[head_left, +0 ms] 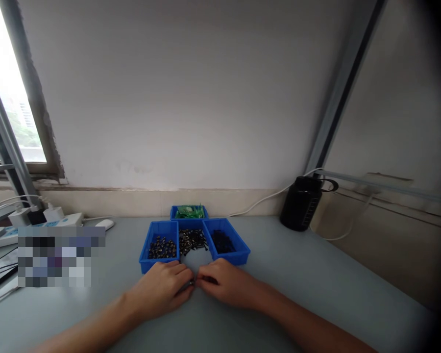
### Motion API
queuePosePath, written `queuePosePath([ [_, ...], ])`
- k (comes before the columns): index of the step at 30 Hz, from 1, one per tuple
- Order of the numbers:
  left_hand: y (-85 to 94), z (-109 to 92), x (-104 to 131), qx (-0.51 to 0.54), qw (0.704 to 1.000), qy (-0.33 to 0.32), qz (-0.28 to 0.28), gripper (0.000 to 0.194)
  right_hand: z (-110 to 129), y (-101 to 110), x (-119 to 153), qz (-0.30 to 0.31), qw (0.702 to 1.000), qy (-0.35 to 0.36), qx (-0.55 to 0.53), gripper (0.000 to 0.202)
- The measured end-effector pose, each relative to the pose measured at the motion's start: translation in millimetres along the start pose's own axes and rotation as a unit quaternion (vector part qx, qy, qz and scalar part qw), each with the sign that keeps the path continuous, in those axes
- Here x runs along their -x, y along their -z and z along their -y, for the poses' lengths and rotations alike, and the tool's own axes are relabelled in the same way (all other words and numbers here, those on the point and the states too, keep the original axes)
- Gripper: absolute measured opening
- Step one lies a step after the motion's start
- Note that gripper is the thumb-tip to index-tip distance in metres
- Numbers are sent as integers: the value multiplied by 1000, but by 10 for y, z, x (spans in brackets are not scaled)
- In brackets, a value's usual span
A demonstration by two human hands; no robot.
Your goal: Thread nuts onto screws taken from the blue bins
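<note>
My left hand is closed in a pinch in front of the left blue bin, and a small shiny metal piece shows at its fingertips. My right hand meets it from the other side, thumb and fingers pressed together; what they hold is hidden. The left blue bin contains many small brass-and-dark metal pieces. Dark, thin pieces fill part of the right blue bin. Between the bins, a pile of dark screw-like pieces spreads onto the table.
Behind stands another blue bin with green plastic packets. A black bottle is at the back right, near a white cable. On the left are a power strip with plugs and a white mouse. The wall bounds the grey table.
</note>
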State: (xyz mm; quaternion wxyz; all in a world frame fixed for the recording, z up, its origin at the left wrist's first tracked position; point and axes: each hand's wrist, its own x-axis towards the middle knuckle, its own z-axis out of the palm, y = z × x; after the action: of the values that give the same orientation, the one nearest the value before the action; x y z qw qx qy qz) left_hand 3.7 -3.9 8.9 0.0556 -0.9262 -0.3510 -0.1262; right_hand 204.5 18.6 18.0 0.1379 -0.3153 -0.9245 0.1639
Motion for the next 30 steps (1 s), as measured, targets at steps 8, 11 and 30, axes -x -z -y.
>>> queuePosePath([
  [8,-15,2,16,1,1000,-4,-7,12,-18,-20,-9,18,1000,14,6,15],
  [11,-13,-15,22,5,1000,-13,-10,14,-30,-48,-14,23,999,28,17,14],
  [30,-4,-9,4,5,1000,-4,25,14,33,17,9,7,997,43,71,15],
])
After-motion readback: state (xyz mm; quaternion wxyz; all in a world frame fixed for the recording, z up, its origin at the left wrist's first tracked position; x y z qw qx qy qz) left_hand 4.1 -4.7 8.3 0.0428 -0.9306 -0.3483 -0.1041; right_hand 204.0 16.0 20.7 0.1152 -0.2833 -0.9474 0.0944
